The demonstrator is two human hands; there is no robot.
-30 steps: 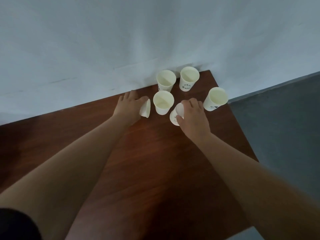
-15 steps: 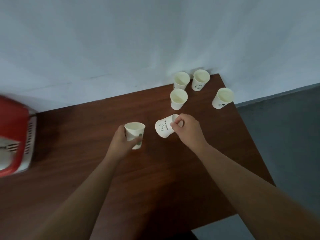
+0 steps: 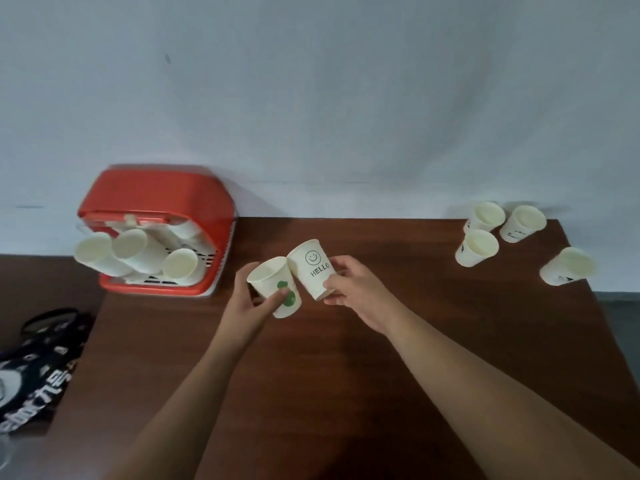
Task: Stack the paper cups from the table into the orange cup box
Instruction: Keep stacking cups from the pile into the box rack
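Dark wooden table (image 3: 346,393) against a plain pale wall (image 3: 311,98) — grey floor (image 3: 620,323) at right

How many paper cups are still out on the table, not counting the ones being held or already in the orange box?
4. All stand at the table's far right corner: three clustered near the wall, and one apart by the right edge. None seems hidden.

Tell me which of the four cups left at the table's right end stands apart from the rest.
The cup nearest the right edge, with a black mark low on its side. The other three cluster by the wall.
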